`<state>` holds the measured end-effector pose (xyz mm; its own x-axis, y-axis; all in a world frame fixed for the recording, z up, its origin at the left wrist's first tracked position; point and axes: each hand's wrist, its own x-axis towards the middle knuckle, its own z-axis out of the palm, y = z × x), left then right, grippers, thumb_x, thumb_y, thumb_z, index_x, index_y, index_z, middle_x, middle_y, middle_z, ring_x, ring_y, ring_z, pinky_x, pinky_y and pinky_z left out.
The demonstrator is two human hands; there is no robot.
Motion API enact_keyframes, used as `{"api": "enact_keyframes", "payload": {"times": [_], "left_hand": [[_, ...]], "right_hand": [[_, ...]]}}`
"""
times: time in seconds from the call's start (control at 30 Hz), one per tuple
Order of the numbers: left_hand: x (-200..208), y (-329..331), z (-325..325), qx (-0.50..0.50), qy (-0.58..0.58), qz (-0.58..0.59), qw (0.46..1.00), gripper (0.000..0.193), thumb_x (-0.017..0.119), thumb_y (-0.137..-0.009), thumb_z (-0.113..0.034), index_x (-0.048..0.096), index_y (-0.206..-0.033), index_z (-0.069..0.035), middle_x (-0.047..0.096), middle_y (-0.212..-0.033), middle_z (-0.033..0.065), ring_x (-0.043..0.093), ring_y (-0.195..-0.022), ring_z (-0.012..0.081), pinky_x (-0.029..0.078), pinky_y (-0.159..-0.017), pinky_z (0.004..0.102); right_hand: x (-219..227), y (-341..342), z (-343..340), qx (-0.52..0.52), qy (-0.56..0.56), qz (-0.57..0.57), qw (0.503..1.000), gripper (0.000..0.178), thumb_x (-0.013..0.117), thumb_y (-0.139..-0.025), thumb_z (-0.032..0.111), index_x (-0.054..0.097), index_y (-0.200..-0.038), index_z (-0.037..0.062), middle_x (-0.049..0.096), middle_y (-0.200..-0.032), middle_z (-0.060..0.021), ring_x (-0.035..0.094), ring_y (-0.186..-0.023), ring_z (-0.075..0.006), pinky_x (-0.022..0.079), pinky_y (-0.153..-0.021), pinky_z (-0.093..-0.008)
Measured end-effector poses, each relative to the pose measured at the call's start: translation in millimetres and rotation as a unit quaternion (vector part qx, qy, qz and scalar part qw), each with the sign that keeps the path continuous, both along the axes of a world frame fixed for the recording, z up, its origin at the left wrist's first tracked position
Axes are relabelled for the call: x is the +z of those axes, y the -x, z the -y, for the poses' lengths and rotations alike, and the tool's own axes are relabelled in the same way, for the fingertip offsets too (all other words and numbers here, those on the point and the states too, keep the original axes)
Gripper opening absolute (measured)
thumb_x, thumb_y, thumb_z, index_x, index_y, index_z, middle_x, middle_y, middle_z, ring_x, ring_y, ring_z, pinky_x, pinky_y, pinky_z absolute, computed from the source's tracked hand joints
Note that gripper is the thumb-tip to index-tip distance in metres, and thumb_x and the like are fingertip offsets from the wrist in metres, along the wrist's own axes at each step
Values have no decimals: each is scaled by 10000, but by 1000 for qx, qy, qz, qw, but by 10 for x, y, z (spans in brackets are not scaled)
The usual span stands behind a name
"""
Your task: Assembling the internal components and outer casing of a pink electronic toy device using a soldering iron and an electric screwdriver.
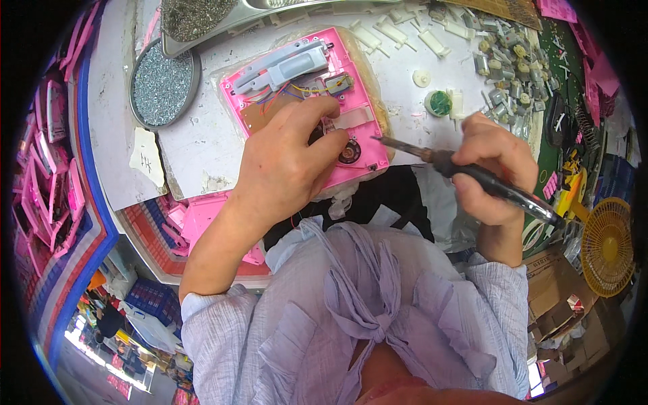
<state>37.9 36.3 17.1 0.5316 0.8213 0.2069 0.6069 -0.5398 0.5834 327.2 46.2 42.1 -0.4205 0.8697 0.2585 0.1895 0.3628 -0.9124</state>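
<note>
A pink plastic case half [361,91] lies open-side up on a wrapped pad in front of me. Inside it are a grey plastic holder [297,65], a small motor [337,83], thin red, yellow and blue wires, and a round speaker [349,152]. My left hand [280,158] is curled over the middle of the case, thumb and forefinger bent around something small that I cannot make out. In my right hand [496,169] is a soldering iron [482,179] with a black handle. Its tip points left, just right of the speaker, apparently above the case.
At left stands a round dish of small screws [163,84]; a metal tray [202,20] is behind it. Several small motors [516,74] pile up at the far right, near white plastic parts [432,42] and a green-topped reel [440,103]. A yellow fan [609,247] stands right.
</note>
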Motion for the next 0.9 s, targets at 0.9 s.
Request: {"api": "enact_keyframes", "payload": {"times": [0.9], "left_hand": [[-124,145,99,-4,-118,11,993,317,803,-749,-34,739,-1055,-86,659,-1078,148,655,-830,304,548,-701,385]], "right_hand": [[25,-2711,303,-559,93,-151,810,163,701,-962,155,677,-1054,22,577,-821,-16,486,-695,-76,378,-609,-246]]}}
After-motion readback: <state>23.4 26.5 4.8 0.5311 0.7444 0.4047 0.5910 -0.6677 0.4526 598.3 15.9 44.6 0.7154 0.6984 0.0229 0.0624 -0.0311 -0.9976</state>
